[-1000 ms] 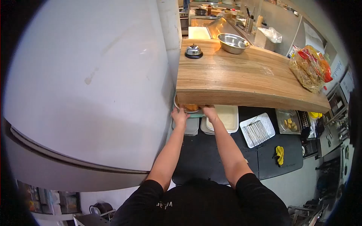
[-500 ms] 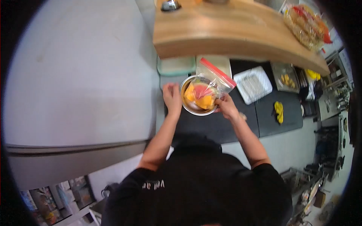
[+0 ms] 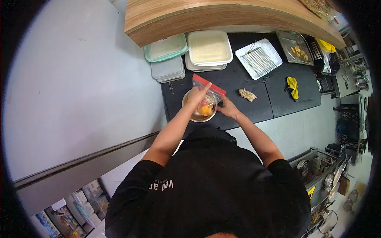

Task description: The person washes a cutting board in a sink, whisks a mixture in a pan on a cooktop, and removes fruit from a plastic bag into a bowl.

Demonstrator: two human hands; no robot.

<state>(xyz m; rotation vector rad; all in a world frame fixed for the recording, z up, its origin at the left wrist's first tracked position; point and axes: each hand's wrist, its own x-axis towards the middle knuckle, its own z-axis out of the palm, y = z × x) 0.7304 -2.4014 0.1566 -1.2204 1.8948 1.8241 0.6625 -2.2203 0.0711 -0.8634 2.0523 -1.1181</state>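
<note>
A metal bowl (image 3: 185, 104) stands on the black table near its front edge. In it lies a clear zip bag (image 3: 212, 94) with a red top strip and orange and pink pieces inside. My left hand (image 3: 198, 95) is closed on the bag near the red strip, over the bowl. My right hand (image 3: 228, 108) is at the bowl's right rim, its fingers by the rim and the bag's side; its grip is partly hidden. A crumpled beige lump (image 3: 247, 95) lies to the right on the table.
Stacked lidded containers (image 3: 209, 48) stand at the back under a wooden shelf (image 3: 222, 18). Farther right are a white tray with metal sticks (image 3: 258, 59), a clear tub with yellow pieces (image 3: 295, 47) and a yellow cloth (image 3: 293, 87). A large white surface (image 3: 79, 87) fills the left.
The bowl with the bag has come out from under the shelf onto the table's front part. My left hand let go of the bowl and has closed on the bag. The view has tilted down.
</note>
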